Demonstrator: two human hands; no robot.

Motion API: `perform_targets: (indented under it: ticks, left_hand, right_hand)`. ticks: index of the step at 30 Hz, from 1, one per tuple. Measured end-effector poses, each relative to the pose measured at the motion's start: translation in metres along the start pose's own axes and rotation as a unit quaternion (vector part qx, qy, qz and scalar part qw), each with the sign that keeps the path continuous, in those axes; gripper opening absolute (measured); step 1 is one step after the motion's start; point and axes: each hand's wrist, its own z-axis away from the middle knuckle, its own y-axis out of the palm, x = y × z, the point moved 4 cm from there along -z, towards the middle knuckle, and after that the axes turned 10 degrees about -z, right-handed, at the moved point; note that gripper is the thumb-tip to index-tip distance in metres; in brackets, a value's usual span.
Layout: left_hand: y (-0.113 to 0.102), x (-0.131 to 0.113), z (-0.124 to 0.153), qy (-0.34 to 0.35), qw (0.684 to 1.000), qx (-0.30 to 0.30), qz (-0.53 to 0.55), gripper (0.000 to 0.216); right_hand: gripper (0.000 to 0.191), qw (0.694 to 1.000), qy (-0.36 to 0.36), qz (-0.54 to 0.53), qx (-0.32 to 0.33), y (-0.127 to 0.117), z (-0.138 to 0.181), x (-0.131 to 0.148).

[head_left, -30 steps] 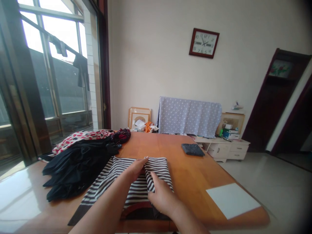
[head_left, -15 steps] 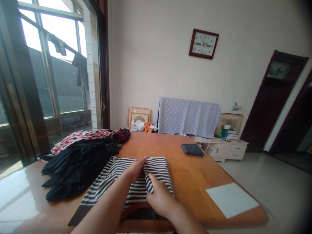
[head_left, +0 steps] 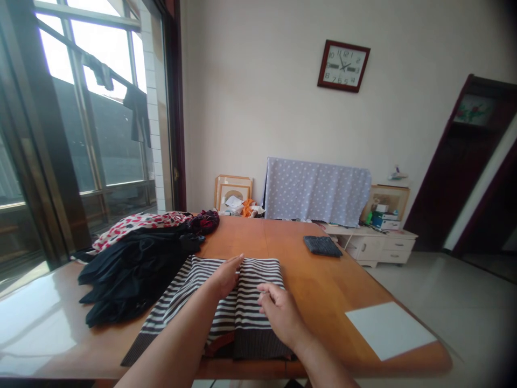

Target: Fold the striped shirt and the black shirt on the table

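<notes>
A black-and-white striped garment (head_left: 242, 307) with a dark hem lies partly folded on the wooden table (head_left: 315, 285) in front of me. My left hand (head_left: 228, 275) lies flat on its upper middle, fingers stretched toward the far edge. My right hand (head_left: 280, 315) hovers over the right half of the garment, fingers loosely curled and holding nothing. The right side of the garment now lies flat and folded over.
A pile of black clothes (head_left: 133, 269) with a red-and-white patterned piece (head_left: 133, 223) sits at the left. A small dark folded cloth (head_left: 322, 246) lies at the far right, a white sheet (head_left: 390, 328) near the right front corner. Window left, cabinet behind.
My right hand let go of the pinched fold of striped fabric and lifted a little to the right. The fabric settled flat. My left hand stayed in place.
</notes>
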Motion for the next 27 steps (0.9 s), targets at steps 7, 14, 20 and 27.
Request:
perform_targets:
  ticks: [7,14,20,27]
  left_hand:
    - [0.005,-0.004,-0.020,-0.049,0.998,-0.035,0.000,0.035]
    - [0.018,0.000,-0.041,-0.111,0.992,-0.054,-0.018,0.031]
    - [0.024,-0.004,-0.051,-0.053,0.990,-0.108,-0.074,0.037]
    - [0.010,-0.005,-0.057,0.042,0.964,-0.213,-0.156,0.069]
  right_hand:
    - [0.038,0.966,-0.098,0.238,-0.018,-0.019,0.011,0.002]
    - [0.051,0.934,-0.048,0.342,0.091,0.002,0.025,-0.015]
    - [0.050,0.939,-0.033,0.330,0.091,-0.003,0.025,-0.019]
    - [0.051,0.946,-0.025,0.311,0.089,-0.005,0.026,-0.018]
